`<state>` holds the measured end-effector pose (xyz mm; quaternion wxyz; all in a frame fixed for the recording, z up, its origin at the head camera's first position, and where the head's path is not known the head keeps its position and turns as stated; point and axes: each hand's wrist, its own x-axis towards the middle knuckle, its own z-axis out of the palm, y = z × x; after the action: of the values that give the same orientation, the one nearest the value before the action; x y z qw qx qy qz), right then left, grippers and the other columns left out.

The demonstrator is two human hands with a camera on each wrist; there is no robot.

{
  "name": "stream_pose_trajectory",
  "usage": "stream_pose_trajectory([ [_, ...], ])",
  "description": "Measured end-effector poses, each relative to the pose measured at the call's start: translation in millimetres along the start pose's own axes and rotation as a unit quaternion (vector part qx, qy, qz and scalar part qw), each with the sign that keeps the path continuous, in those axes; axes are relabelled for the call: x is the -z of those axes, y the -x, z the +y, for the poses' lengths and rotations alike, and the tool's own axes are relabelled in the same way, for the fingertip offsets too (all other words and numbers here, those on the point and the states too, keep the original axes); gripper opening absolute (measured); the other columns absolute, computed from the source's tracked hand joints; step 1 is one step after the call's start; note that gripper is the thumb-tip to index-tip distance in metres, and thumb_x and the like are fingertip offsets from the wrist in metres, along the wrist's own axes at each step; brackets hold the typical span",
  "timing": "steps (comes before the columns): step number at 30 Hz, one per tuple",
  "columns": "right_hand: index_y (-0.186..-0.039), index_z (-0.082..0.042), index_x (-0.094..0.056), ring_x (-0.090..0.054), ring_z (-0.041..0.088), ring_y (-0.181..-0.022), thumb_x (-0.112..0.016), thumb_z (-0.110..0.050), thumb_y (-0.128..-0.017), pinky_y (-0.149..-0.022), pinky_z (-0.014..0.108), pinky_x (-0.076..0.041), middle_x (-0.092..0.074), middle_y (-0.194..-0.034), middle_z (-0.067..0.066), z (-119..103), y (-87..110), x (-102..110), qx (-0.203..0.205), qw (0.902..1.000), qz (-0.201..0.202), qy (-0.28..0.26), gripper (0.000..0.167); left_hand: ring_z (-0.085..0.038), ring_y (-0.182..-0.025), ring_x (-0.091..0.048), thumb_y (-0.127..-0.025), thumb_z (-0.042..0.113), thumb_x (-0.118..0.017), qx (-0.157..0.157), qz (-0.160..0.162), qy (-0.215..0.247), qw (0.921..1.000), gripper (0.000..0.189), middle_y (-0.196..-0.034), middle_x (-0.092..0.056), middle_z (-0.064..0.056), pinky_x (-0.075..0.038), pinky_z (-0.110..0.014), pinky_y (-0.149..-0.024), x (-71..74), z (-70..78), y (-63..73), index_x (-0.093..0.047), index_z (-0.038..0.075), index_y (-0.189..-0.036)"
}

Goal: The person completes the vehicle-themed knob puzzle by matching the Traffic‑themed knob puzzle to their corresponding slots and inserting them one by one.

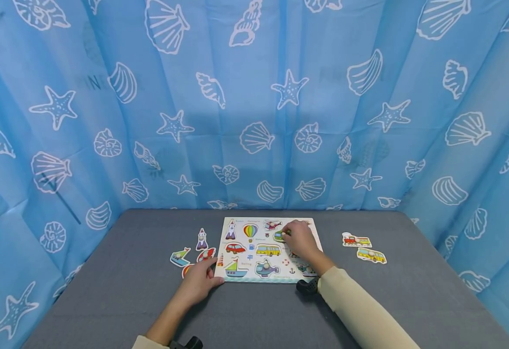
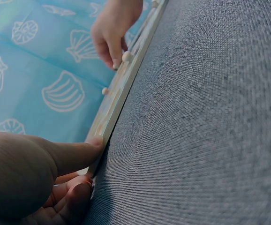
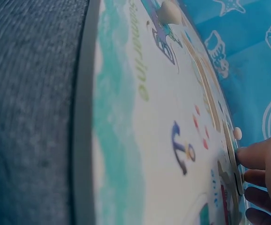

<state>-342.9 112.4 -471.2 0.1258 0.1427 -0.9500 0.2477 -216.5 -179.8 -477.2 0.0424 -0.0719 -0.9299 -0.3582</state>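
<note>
Gripping one board (image 1: 251,267) and one green piece (image 1: 278,236) are two hands, left (image 1: 197,282) and right (image 1: 301,238).

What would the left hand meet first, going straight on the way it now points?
The left hand would most likely meet the puzzle board first: it holds that board's near left corner.

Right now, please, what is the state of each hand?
Left hand: holding the puzzle board by its near-left corner.
Right hand: pinching the green vehicle piece.
</note>
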Motion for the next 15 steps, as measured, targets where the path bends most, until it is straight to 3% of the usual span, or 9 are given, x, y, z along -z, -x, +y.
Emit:
stream_pose_trajectory([
  [15,-0.087,-0.008,-0.072,-0.056,0.03,-0.098,-0.072,-0.013,-0.087,-0.088,0.048,-0.042,-0.063,-0.093,0.006,-4.5,0.1,1.4,-0.025,0.9996,-0.014,0.001,0.005,-0.011,-0.055,-0.04,-0.076,0.013,-0.082,-0.002,0.002,0.0,1.0,0.058,-0.066,-0.046,0.003,-0.032,-0.026,-0.052,-0.7,0.7,-0.3,-0.059,-0.006,-0.126],
])
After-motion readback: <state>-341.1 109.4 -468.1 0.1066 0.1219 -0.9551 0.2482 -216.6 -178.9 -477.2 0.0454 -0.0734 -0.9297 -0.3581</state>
